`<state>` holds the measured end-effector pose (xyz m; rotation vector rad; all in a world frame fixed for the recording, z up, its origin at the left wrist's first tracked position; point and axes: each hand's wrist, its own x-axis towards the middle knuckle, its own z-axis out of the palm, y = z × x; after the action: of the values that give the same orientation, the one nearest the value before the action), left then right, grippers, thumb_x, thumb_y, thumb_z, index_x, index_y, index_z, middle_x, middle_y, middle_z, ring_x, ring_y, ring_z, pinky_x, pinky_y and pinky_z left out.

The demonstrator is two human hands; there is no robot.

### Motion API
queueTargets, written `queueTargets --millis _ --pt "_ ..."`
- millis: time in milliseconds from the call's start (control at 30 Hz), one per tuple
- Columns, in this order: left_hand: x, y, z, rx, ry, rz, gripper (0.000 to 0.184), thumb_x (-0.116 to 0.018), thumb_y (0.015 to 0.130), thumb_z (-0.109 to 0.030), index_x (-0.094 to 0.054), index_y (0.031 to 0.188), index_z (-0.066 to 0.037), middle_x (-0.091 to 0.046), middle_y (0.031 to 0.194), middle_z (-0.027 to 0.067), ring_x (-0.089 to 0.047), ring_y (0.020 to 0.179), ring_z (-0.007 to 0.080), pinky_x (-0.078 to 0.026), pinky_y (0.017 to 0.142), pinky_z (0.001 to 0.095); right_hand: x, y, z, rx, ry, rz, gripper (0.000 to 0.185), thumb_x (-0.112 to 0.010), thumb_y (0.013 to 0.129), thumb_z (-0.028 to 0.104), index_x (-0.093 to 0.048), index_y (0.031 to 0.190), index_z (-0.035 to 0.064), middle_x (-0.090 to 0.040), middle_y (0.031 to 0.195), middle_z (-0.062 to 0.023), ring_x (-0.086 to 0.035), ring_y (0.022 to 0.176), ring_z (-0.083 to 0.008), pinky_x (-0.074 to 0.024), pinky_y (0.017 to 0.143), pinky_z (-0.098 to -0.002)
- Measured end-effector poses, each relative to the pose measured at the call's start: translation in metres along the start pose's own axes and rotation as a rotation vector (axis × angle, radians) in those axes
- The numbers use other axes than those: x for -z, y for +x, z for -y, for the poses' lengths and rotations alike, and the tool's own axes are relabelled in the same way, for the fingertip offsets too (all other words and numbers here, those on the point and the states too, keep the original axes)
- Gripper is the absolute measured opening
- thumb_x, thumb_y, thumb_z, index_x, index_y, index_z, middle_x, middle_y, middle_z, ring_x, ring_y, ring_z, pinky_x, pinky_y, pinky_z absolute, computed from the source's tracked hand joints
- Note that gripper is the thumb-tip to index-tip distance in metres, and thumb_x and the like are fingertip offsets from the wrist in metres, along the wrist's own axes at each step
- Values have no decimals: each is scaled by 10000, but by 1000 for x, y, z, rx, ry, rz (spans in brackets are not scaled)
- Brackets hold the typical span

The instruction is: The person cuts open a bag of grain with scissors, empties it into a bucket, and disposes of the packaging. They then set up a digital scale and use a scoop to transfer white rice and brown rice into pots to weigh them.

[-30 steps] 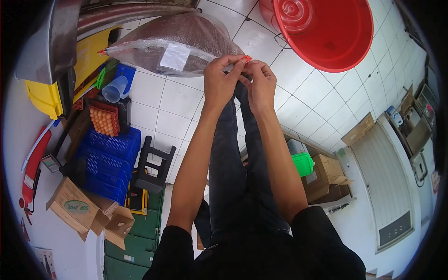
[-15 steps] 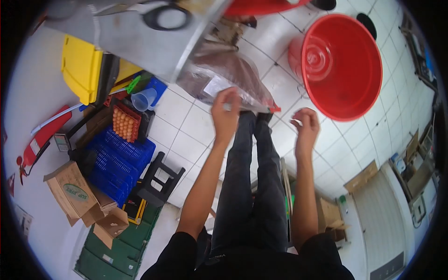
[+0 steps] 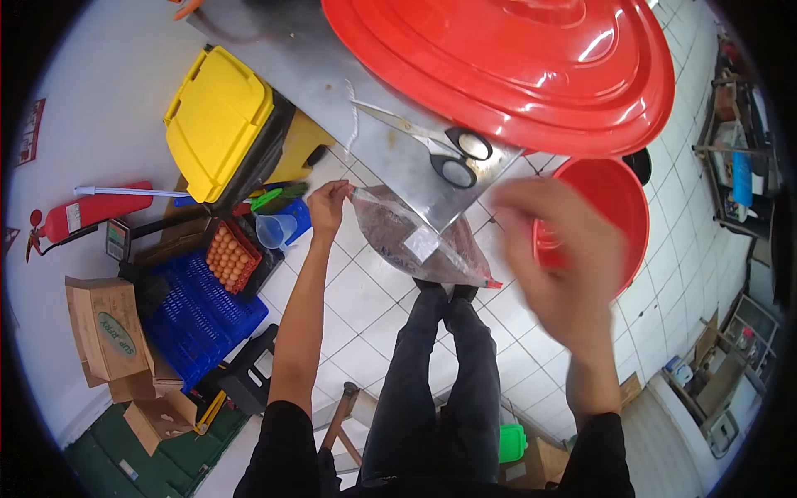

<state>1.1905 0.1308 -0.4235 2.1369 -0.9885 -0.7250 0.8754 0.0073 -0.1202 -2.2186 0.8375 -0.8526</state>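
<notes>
My left hand (image 3: 330, 205) pinches the upper left corner of a large clear plastic bag (image 3: 390, 241) with brown contents and a white label. The bag stands on the floor by my feet, partly hidden under the metal table's corner. My right hand (image 3: 569, 257) is raised in front of the red tub (image 3: 627, 224), smeared by motion, so its fingers do not show clearly. Black-handled scissors (image 3: 437, 148) lie with blades slightly apart on the metal table (image 3: 398, 170), left of my right hand. Beside their tips lies a white string (image 3: 353, 120).
A big red lid (image 3: 515, 75) covers much of the table. To the left are a yellow-lidded bin (image 3: 220, 124), a tray of eggs (image 3: 231, 256), blue crates (image 3: 199, 307), a fire extinguisher (image 3: 100, 212) and cardboard boxes (image 3: 108, 332). Shelves (image 3: 739, 149) stand far right.
My view has shifted, showing more of the table, lid and scissors. My left hand has moved left to the bag's other corner. My right hand has risen and come nearer the camera.
</notes>
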Motion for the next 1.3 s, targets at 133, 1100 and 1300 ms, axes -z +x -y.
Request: queueTargets --millis 133,1100,1300 --pt "8 0 1 64 -129 12 110 -676 824 -62 -706 891 20 -727 792 99 -652 679 123 -496 649 250 -49 26 -13 -53 -344 124 243 -596 762 -37 -604 1004 -37 -578 979 -166 -575 924 -361 -496 758 -387" --pt "69 20 68 303 -251 817 195 -542 921 -166 -663 982 -25 -583 779 3 -502 671 85 -424 609 243 -189 -70 34 -1249 834 515 392 -534 873 -83 -539 1260 -25 -662 893 -78 -625 826 -146 -490 767 -264" --pt "66 15 83 346 -303 750 248 -526 907 -232 -647 892 -16 -600 766 47 -535 727 126 -426 682 278 -320 -131 -40 -1349 1041 383 316 -631 920 197 -588 1182 26 -561 772 12 -504 702 -73 -393 619 -215"
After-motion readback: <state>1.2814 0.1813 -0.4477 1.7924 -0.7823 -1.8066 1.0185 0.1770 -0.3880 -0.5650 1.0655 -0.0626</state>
